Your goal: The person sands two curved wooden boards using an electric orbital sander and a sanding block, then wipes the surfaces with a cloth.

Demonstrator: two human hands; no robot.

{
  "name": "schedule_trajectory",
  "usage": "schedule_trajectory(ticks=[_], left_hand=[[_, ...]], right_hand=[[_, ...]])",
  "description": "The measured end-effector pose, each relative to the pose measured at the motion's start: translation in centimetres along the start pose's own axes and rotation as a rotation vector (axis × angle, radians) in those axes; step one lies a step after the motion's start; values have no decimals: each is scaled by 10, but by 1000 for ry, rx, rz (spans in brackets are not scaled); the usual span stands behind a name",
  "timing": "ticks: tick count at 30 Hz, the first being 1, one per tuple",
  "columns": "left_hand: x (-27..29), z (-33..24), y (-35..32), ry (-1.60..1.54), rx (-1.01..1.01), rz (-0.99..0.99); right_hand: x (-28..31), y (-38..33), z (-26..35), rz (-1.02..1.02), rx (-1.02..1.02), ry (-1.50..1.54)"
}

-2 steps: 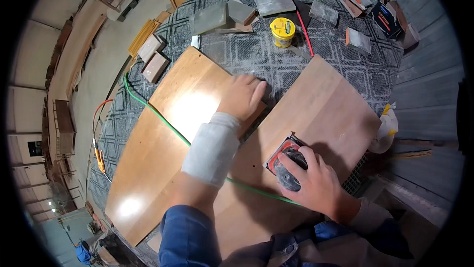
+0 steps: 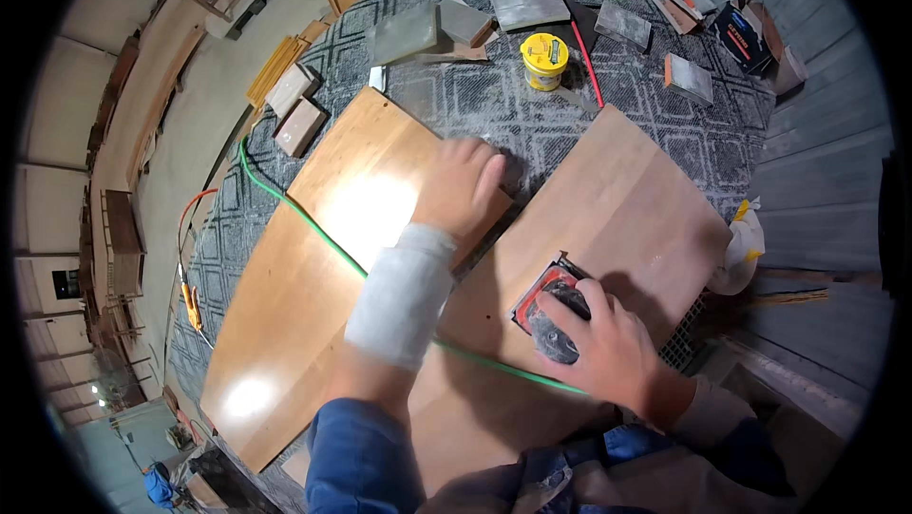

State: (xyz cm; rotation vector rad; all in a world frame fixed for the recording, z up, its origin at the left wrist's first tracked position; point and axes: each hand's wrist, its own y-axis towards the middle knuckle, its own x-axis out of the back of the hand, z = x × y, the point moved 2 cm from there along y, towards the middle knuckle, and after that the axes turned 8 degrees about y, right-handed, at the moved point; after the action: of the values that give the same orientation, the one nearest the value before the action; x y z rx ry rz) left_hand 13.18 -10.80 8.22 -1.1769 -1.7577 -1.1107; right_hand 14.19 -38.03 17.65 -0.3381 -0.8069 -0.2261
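Gripping the red-and-black sander [image 2: 554,310] with my right hand [image 2: 608,348], fingers curled over its dark top, I have it sitting flat on the duller wooden panel [image 2: 617,210] at the near right. My left hand [image 2: 463,186], its wrist wrapped in a pale bandage [image 2: 404,291], lies palm down with fingers together on the far edge of the glossy wooden panel [image 2: 313,257], holding nothing, only pressing. A green cord [image 2: 313,229] runs across the glossy panel from far left toward the sander.

Farther off stands a small yellow tub [image 2: 544,60] with its lid on, so I cannot tell what is in it. A dark open box [image 2: 746,34] sits at the far right; its contents are too small to make out. Grey flat blocks [image 2: 527,6] and small wooden blocks [image 2: 299,110] lie scattered around.

Both panels rest on a table covered with a grey patterned cloth [image 2: 570,124]. Beyond, to the left, I see a pale workshop floor [image 2: 180,134] and stacked timber [image 2: 128,224].
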Motion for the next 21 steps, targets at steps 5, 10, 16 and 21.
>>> schedule_trajectory(ticks=[5,10,16,21], left_hand=[[54,14,-118,80,482,-363],[45,39,-267,199,854,-256],[24,21,-255,352,950,-226],[66,21,-300,-70,1315,-463]], right_hand=[[8,12,-2,128,-107,63],[7,12,7,74,-115,12],[-11,13,29,-32,-113,219],[-20,19,48,-229,-33,201]])
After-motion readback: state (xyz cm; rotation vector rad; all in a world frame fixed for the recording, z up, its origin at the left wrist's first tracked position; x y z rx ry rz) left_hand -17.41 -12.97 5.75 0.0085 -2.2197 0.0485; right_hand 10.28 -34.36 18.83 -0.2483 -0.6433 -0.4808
